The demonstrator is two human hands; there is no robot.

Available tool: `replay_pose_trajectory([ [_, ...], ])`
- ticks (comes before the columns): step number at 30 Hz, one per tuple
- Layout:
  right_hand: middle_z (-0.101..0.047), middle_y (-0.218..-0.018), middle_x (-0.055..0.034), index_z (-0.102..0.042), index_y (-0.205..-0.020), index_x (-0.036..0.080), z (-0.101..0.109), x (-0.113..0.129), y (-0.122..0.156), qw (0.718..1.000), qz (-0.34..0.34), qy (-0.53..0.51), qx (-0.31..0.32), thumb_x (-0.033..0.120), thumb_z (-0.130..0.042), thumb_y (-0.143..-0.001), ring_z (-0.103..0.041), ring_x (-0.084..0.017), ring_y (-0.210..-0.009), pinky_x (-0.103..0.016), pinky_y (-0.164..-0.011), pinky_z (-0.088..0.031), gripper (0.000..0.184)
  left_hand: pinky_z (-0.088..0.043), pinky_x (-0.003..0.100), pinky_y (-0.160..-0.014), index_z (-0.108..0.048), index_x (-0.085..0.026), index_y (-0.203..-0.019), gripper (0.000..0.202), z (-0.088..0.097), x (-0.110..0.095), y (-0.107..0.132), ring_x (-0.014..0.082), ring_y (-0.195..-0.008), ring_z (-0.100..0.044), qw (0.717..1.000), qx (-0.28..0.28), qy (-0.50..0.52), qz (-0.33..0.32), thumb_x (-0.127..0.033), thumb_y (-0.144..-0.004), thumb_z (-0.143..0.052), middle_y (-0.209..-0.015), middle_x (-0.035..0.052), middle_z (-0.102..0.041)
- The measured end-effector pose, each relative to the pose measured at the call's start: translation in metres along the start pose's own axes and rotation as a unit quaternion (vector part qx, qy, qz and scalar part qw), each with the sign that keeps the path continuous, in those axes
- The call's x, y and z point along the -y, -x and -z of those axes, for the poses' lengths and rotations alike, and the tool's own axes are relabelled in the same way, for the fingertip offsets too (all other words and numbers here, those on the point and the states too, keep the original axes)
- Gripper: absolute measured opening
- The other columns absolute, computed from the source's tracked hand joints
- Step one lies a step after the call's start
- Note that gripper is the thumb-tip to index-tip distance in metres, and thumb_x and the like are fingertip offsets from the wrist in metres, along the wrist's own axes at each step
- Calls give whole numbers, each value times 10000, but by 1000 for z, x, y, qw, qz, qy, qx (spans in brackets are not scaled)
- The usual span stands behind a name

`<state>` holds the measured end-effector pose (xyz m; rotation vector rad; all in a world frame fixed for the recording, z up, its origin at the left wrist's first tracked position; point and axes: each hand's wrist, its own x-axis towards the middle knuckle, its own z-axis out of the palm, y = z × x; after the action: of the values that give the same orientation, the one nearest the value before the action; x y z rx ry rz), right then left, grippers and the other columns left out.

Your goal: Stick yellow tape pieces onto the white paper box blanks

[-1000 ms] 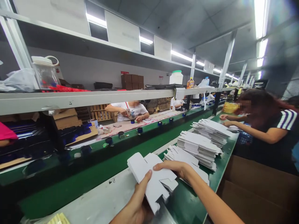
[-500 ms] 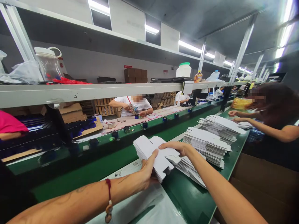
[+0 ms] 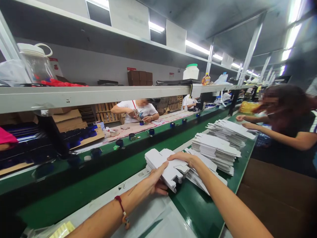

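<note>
Both my hands grip a small stack of flat white die-cut carton blanks (image 3: 165,164) over the near edge of the green bench. My left hand (image 3: 154,182) pinches the stack's near side with the thumb on top; a red cord bracelet (image 3: 123,211) is on that wrist. My right hand (image 3: 186,159) rests on top of the stack with fingers curled over its right side. Just right of my hands lies a fanned pile of more white blanks (image 3: 206,173).
Two taller piles of blanks (image 3: 215,148) (image 3: 230,129) sit farther along the bench. A green conveyor belt (image 3: 104,178) with small dark jars runs on the left under a grey shelf (image 3: 99,94). A co-worker (image 3: 284,125) sits at right; another person (image 3: 138,114) sits across.
My arms have reached forward, carrying the stack of blanks away from me toward the fanned pile and lowering it near the bench. The view has shifted slightly.
</note>
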<state>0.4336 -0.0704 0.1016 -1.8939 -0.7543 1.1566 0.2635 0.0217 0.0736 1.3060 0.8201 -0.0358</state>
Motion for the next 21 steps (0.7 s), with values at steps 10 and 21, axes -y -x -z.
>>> replay_pose_trajectory([
  [10, -617, -1287, -86, -588, -1257, 179, -3, 11, 22, 986, 60, 22, -154, 352, -641, -947, -641, -240, -1095, -472, -921, -548, 359, -595, 495, -778, -519, -105, -1325, 699, 4, -2, 13, 387, -1005, -684, 998, 55, 31, 1, -644, -883, -557, -1129, 256, -650],
  [21, -614, -1316, -83, -589, -1281, 270, -74, -192, 169, 923, -37, -144, -356, 450, -532, -989, -605, -240, -1160, -423, -949, -545, 348, -269, 622, -1156, -516, -334, -1432, 765, 34, 154, 55, 416, -1364, -457, 825, -30, -402, -397, -682, -773, -688, -1488, 110, -519],
])
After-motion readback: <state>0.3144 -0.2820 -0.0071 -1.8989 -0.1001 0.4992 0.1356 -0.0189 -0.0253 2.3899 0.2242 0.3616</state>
